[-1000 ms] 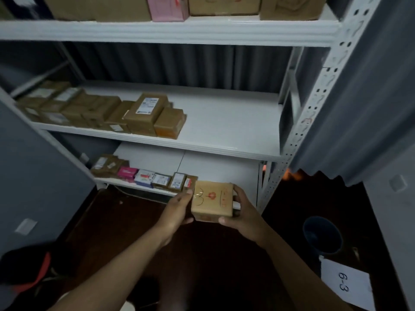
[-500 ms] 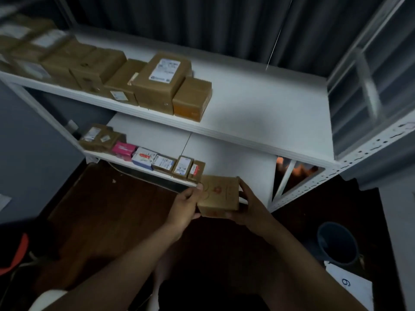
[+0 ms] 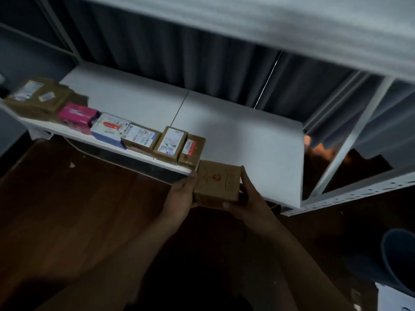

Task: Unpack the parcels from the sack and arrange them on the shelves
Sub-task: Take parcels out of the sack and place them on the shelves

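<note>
Item: brown parcel (image 3: pixel 217 184), lower centre of frame, at the front edge of the white shelf (image 3: pixel 247 140).
Left hand (image 3: pixel 182 198) and right hand (image 3: pixel 249 198) are gripping its sides, fingers curled around it, just right of a row of parcels (image 3: pixel 139 138).

A row of parcels (image 3: pixel 125 131) is lying along the front edge of the bottom shelf (image 3: pixel 235 140), on its left half. The cardboard box (image 3: pixel 217 184) is sitting at that same front edge, just right of the row's last parcel (image 3: pixel 192 151), between the left hand (image 3: pixel 179 198) and right hand (image 3: pixel 249 198). A bucket (image 3: pixel 397 259) is standing on the floor, right of the shelf.
</note>
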